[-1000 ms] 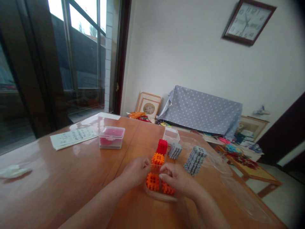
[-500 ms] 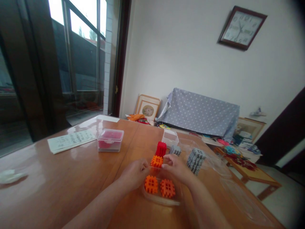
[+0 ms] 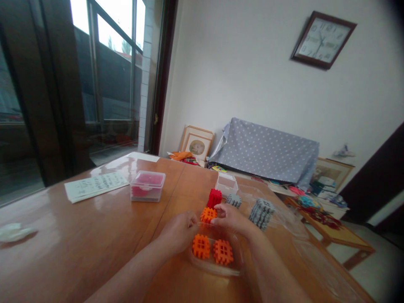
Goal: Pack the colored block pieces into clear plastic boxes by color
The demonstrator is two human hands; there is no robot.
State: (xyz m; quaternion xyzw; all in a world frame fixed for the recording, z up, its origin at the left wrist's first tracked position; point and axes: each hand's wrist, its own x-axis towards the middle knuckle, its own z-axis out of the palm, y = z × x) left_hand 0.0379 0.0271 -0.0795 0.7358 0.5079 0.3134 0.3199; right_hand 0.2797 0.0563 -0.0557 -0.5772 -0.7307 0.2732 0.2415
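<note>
A stack of orange waffle-like building blocks (image 3: 208, 215) stands on the table between my hands. At its left is my left hand (image 3: 181, 231), fingers curled together; whatever they may hold is hidden. My right hand (image 3: 232, 219) is at the stack's right side, thumb and index finger apart, the thumb at the block's edge. Nearer me, a clear plastic tray (image 3: 217, 269) holds an orange block (image 3: 201, 246) and a darker orange block (image 3: 222, 251). Behind the orange stack rises a red block stack (image 3: 215, 197).
Grey block stacks (image 3: 261, 213) and a small grey stack (image 3: 234, 200) stand to the right. A clear box (image 3: 226, 184) is behind them. Clear lids (image 3: 325, 265) lie along the right edge. On the left are a lidded box with pink contents (image 3: 147, 186), printed sheets (image 3: 96, 186) and crumpled tissue (image 3: 15, 232).
My right hand has shifted slightly left, bringing its thumb and index finger closer to the orange stack. My left hand stays nearly in place. The view has tilted a little.
</note>
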